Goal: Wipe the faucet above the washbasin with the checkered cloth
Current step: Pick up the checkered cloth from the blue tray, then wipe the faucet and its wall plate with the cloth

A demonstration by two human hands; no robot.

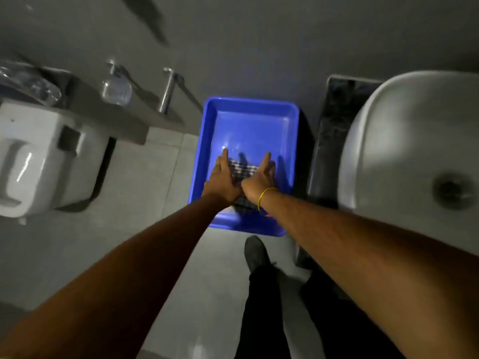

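The checkered cloth [242,170] lies in a blue plastic tub [248,110] on the floor. My left hand [223,181] rests on the cloth's left side with fingers stretched out flat. Over the cloth's right side lies my right hand [259,178], also flat, a yellow band on its wrist. Neither hand grips the cloth; most of it is hidden under them. The white washbasin [404,141] is at the right, its drain [453,190] visible. No faucet above it is in view.
A white toilet [39,161] stands at the left, with a ledge behind it holding a soap dispenser [116,86] and a chrome spray handle [167,89]. A dark stone counter [329,141] carries the basin. My shoe [256,252] and dark trousers are below the tub.
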